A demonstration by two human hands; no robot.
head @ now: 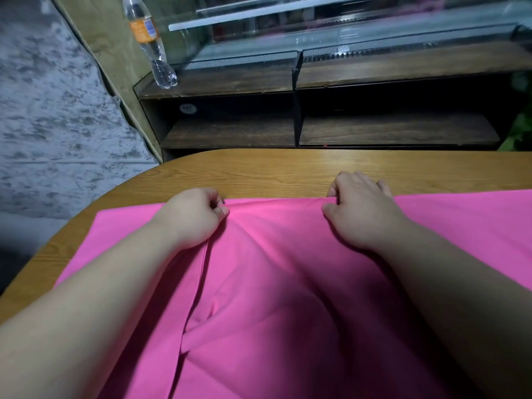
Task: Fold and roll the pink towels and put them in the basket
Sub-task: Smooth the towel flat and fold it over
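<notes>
Both hands are at the far edge of the pink towel point(273, 254): the left hand point(195, 214) has its fingers curled in and pinches the cloth between thumb and fingertips, and the right hand point(362, 205), further along the same edge, has its fingers bent over the hem and its thumb on the cloth, gripping it. At the far left is a mottled grey wall point(43, 110), with a clear plastic bottle point(149, 41) with an orange label standing beside it on the top corner of a dark wooden shelf unit point(345, 131) behind the bench point(259, 168). The bench is light wood with a rounded left corner, and the towel lies spread on it from near that corner across to the right border of the view, reaching down toward the person. An upper layer of the cloth lies between the two forearms; its left edge runs from under the left hand toward the bottom of the view, with a lower pink layer showing flat to the left of it. Soft creases cross the cloth between the hands, and a strip of bare bench shows beyond the far edge
</notes>
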